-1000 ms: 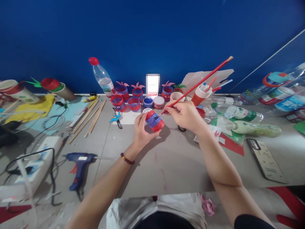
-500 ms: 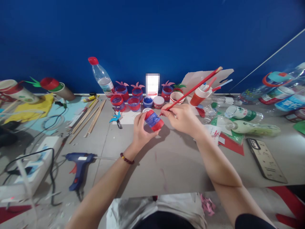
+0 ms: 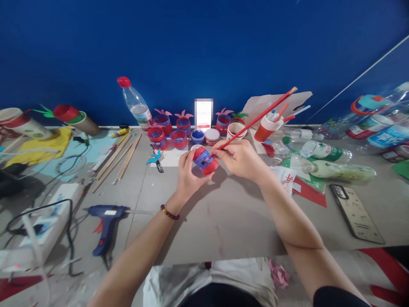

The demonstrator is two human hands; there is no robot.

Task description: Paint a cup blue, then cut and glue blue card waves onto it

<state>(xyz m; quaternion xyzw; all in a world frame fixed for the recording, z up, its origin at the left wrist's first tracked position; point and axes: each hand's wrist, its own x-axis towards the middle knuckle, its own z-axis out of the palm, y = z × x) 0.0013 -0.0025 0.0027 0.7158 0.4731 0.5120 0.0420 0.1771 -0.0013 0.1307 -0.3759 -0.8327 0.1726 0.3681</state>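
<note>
Your left hand [image 3: 188, 171] holds the striped cup [image 3: 202, 161] between thumb and fingers at the centre of the frame, and your right hand [image 3: 238, 157] pinches the brush [image 3: 262, 114], so if the cup turns in your grasp, the tip could perhaps smear dark paint over the red band [image 3: 211, 167].

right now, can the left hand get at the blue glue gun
Probably not without first putting down the red-and-blue cup, which the left hand is holding. Otherwise the way looks free: the blue glue gun lies uncovered on the table, to that hand's left.
</note>
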